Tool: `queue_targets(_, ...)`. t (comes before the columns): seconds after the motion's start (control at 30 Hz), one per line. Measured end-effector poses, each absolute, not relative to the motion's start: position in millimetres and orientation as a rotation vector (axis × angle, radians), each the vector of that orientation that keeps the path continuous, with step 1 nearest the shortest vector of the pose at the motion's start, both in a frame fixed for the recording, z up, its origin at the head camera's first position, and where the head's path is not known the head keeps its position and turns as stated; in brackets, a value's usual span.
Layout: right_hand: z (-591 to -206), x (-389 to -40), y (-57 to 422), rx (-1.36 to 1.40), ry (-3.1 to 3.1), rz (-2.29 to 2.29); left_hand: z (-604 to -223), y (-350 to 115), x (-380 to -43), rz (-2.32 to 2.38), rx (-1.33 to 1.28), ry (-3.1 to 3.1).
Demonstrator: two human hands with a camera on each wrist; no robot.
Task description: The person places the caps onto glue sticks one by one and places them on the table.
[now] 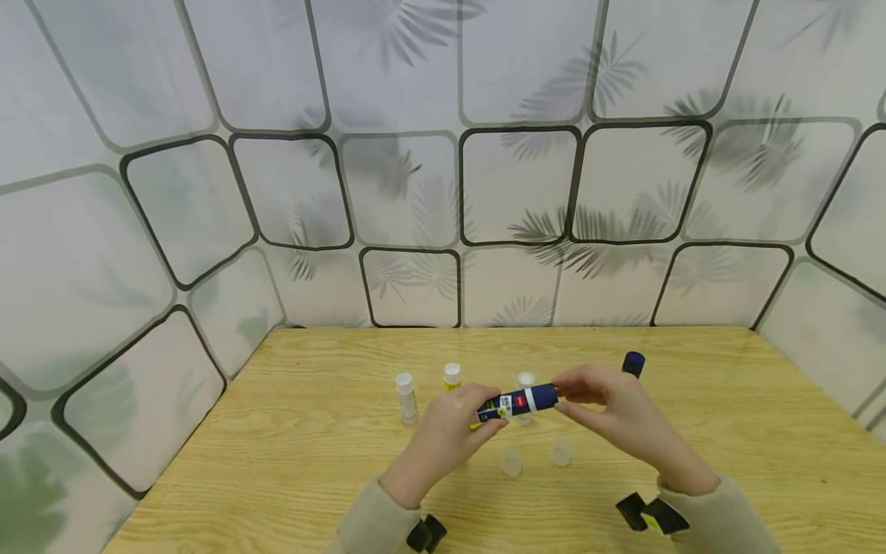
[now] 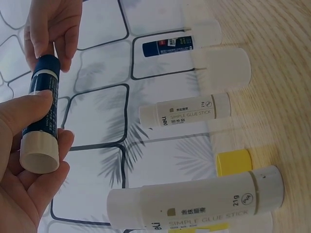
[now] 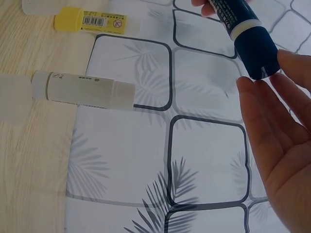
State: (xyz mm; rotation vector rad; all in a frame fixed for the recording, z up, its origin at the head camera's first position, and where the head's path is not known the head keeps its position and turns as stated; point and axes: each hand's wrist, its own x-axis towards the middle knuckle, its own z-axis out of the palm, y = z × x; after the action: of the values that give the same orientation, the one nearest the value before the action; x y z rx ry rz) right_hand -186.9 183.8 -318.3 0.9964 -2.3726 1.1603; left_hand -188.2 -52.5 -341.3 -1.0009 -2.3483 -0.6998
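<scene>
Seen among two white glue sticks (image 1: 407, 402), a yellow glue stick (image 1: 452, 375) half hidden by the left hand (image 1: 451, 423), a blue-capped stick (image 1: 633, 364) toward the back edge of the wooden table (image 1: 291, 431) and two clear discs (image 1: 512, 462) nearer its front: gripping a navy glue stick (image 1: 514, 402) above mid-table with the left, a loosely spread right hand (image 1: 616, 404) at the end of its cap (image 1: 545, 396)

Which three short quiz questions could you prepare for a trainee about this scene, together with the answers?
1. How many white glue sticks stand on the table?
2. True or false: the left hand grips a yellow glue stick.
3. Fill in: in the head view, the standing navy glue stick is partly hidden by the person's ___.

Key: 1. two; 2. false, it grips a blue glue stick; 3. right hand.
</scene>
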Motion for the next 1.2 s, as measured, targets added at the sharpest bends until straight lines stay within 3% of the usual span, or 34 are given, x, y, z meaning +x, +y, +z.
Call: queue_targets(1.2, -326.0, -187.9, 176.4, 1.006, -2.311, 1.323, -341.2, -51.7, -188.4, -0.623, -1.007, -2.226)
